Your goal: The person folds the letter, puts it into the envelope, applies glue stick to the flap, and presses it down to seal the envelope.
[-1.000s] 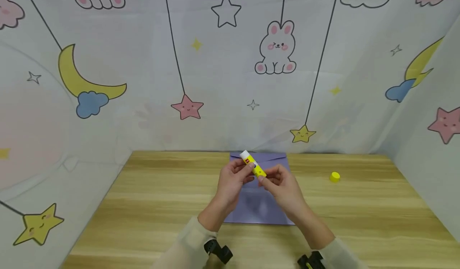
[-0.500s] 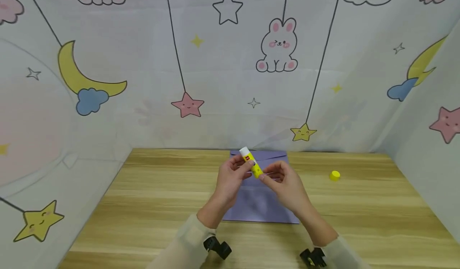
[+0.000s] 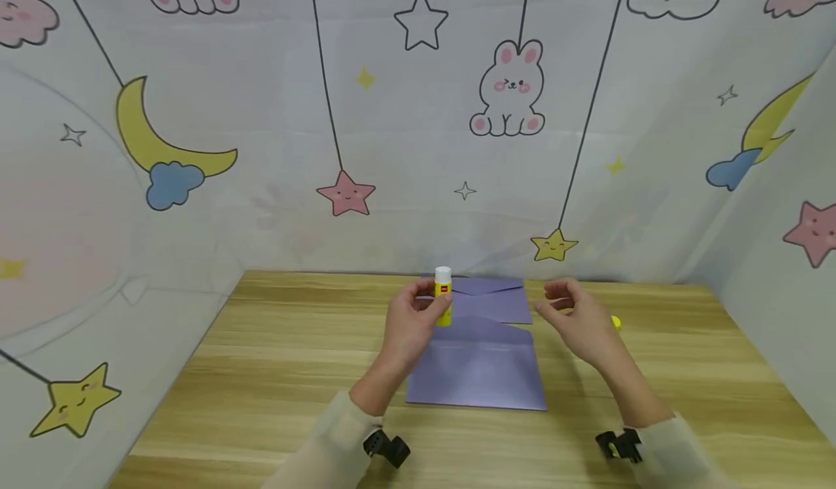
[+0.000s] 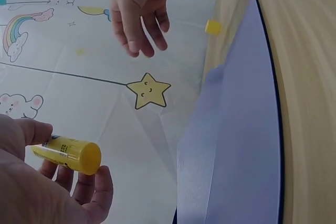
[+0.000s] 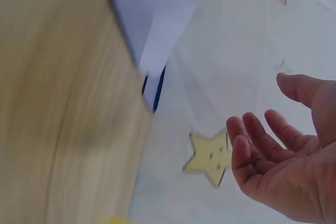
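Observation:
My left hand (image 3: 410, 326) holds a yellow glue stick (image 3: 443, 294) upright between thumb and fingers, its white top exposed. In the left wrist view the round yellow base of the glue stick (image 4: 71, 153) faces the camera. My right hand (image 3: 583, 326) is apart from it, over the right of the table, fingers loosely bent and holding nothing; the right wrist view shows its palm (image 5: 289, 166). Just behind it lies the yellow cap (image 3: 616, 322), partly hidden. Below the hands a purple envelope (image 3: 477, 376) lies with its flap raised toward the back.
A second purple envelope (image 3: 499, 306) lies behind the first, close to the back wall. The wooden table (image 3: 294, 366) is bordered by a pale cloth (image 3: 392, 126) printed with stars, moons and rabbits at the back and sides.
My right hand has released the lower end of the glue stick and moved right, near the cap. In my left hand the glue stick has turned from slanted to upright.

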### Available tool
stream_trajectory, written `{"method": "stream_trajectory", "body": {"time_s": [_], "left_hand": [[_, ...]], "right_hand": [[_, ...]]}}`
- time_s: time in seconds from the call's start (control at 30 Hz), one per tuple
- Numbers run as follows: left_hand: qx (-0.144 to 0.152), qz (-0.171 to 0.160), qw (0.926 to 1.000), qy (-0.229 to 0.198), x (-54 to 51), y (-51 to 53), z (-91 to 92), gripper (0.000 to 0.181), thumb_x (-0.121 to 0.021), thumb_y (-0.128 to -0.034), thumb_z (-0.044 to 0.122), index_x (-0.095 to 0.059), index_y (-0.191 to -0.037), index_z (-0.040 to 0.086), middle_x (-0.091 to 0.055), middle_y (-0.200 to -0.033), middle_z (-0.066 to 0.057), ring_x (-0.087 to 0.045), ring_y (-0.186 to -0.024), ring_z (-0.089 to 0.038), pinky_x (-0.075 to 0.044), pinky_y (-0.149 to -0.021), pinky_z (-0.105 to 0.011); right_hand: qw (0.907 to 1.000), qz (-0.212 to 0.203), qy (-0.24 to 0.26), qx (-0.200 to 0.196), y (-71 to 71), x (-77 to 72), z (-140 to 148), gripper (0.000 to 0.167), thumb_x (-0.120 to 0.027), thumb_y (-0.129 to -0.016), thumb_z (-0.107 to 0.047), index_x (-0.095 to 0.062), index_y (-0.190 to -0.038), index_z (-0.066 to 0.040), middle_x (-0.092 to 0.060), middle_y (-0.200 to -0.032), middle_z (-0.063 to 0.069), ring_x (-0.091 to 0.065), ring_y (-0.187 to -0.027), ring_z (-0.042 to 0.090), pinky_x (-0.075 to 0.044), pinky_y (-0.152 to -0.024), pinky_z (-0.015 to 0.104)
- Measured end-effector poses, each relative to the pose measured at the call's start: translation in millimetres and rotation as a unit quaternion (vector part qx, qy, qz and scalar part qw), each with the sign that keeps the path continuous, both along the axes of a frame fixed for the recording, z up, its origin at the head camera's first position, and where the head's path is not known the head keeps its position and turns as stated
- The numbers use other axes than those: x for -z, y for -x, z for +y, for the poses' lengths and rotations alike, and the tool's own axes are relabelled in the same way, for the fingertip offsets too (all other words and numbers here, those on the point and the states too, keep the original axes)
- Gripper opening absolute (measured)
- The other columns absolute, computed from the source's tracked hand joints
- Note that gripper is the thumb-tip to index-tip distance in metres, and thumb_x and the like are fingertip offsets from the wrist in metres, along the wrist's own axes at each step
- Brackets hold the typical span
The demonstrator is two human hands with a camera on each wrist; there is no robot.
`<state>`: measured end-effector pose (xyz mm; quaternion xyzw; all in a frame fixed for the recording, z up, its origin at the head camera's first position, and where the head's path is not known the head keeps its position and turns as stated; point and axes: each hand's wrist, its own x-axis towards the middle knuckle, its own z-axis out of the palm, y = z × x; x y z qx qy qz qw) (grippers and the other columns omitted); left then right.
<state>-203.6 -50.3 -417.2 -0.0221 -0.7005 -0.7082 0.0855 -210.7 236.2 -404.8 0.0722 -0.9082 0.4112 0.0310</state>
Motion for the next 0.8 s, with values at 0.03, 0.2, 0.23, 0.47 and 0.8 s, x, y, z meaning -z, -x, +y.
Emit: {"method": "stream_trajectory", "body": {"time_s": [0.03,0.2,0.23,0.47,0.8], "left_hand": [[-0.001,0.007,0.9999,0.014,0.2,-0.1,-1.4,0.031,-0.080,-0.0950,0.012,-0.070,-0.120,-0.003,-0.069,-0.112,-0.013,-0.066,-0.092,-0.021,-0.057,-0.072,-0.026],[-0.009,0.050,0.9958,0.076,2.9,0.8,-7.6,0.029,-0.082,-0.0930,0.011,-0.073,-0.118,0.000,-0.072,-0.108,-0.012,-0.064,-0.093,-0.024,-0.055,-0.075,-0.026],[-0.010,0.061,0.9944,0.086,2.7,0.7,-8.6,0.028,-0.082,-0.0924,0.010,-0.073,-0.117,0.000,-0.071,-0.107,-0.012,-0.064,-0.093,-0.025,-0.055,-0.075,-0.026],[-0.015,0.114,0.9753,0.188,2.8,-0.9,-14.0,0.025,-0.083,-0.0911,0.006,-0.075,-0.115,0.003,-0.065,-0.103,-0.007,-0.061,-0.095,-0.027,-0.053,-0.075,-0.027],[-0.014,0.144,0.9422,0.302,10.4,-0.9,-20.8,0.023,-0.083,-0.0924,0.008,-0.077,-0.114,0.004,-0.061,-0.103,-0.004,-0.060,-0.093,-0.020,-0.055,-0.081,-0.034]], "right_hand": [[0.9998,0.000,-0.018,0.003,1.8,-0.3,7.5,0.053,-0.067,-0.107,-0.036,-0.054,-0.143,0.000,-0.060,-0.139,0.024,-0.060,-0.124,0.041,-0.055,-0.094,0.055],[0.9940,-0.005,-0.109,0.013,10.9,1.7,43.2,0.056,-0.065,-0.107,-0.028,-0.049,-0.147,0.008,-0.052,-0.142,0.035,-0.052,-0.126,0.054,-0.050,-0.095,0.065],[0.9921,-0.005,-0.125,0.014,12.4,2.5,49.1,0.056,-0.066,-0.107,-0.026,-0.048,-0.146,0.010,-0.050,-0.142,0.037,-0.051,-0.126,0.056,-0.050,-0.095,0.066],[0.9689,-0.014,-0.246,0.024,21.3,13.0,81.0,0.061,-0.070,-0.103,-0.027,-0.050,-0.144,0.014,-0.046,-0.140,0.044,-0.050,-0.122,0.061,-0.047,-0.095,0.072],[0.9576,-0.053,-0.283,0.003,27.9,27.8,105.6,0.055,-0.074,-0.096,-0.016,-0.056,-0.138,0.014,-0.051,-0.136,0.044,-0.049,-0.123,0.063,-0.045,-0.097,0.074]]}}
